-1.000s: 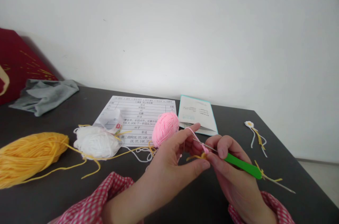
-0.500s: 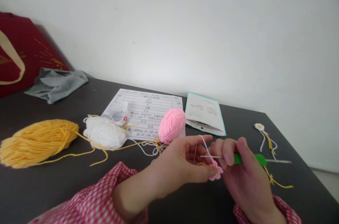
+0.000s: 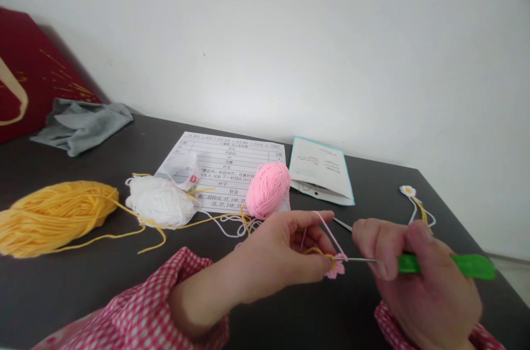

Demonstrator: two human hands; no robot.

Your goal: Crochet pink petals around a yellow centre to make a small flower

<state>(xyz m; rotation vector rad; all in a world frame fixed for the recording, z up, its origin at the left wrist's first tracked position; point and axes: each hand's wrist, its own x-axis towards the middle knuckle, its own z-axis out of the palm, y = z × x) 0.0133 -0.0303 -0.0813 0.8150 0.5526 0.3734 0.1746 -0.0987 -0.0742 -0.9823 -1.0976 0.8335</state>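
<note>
Between its thumb and fingers my left hand [image 3: 281, 250] pinches a small pink crochet flower [image 3: 336, 267] with a yellow centre. Pink yarn [image 3: 329, 231] runs from the raised left index finger down to the piece. My right hand [image 3: 418, 278] is closed round the green handle of a crochet hook [image 3: 472, 265]; its thin metal shaft reaches left to the flower's edge. Whether the tip is inside a stitch cannot be made out. Behind the right fingers a metal tool end [image 3: 342, 224] shows on the table, the rest of it hidden.
Yellow [image 3: 62, 215], white [image 3: 159, 201] and pink yarn balls [image 3: 268, 190] lie left and behind my hands, with loose strands. A printed sheet [image 3: 223, 146], a white packet [image 3: 318, 170], a white flower [image 3: 408, 191], a grey cloth [image 3: 86, 123] and a red bag [image 3: 37, 74] surround them.
My right hand has moved right with the hook, its shaft drawn back to the flower's edge. More of the green handle now shows. My left hand keeps its pinch.
</note>
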